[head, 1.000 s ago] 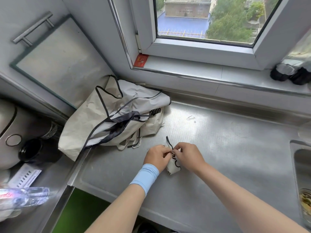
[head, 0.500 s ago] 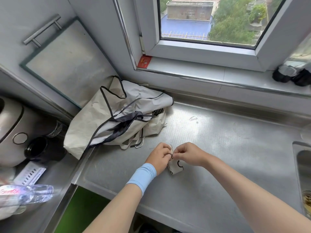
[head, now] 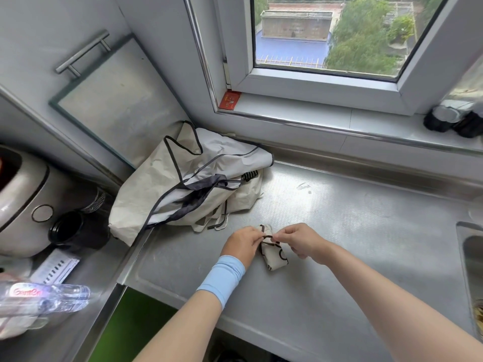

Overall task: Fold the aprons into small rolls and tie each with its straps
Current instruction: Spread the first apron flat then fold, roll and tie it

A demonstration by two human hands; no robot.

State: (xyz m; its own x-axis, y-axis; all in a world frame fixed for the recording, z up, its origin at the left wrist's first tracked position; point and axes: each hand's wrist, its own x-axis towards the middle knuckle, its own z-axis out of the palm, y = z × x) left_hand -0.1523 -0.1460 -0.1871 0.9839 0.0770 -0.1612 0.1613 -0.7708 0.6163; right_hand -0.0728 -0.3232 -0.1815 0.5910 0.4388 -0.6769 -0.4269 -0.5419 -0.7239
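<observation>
A small cream apron roll [head: 274, 258] with dark trim lies on the steel counter [head: 352, 231] between my hands. My left hand [head: 241, 242], with a light blue wristband, pinches one end of the dark strap [head: 267, 236] that crosses the top of the roll. From the other side my right hand [head: 300, 240] pinches the strap's other end. A heap of unfolded cream aprons [head: 188, 184] with dark edging and loose straps sits at the back left, against the wall.
A sink [head: 473, 257] opens at the right edge. To the left stand a rice cooker [head: 23, 202], a black cup [head: 70, 231] and a lying water bottle [head: 44, 299]. The window sill holds a red card [head: 230, 100] and dark jars [head: 454, 118].
My hands have drawn apart a little, pulling the strap across the roll's top. More of the roll shows between them. The camera has shifted slightly.
</observation>
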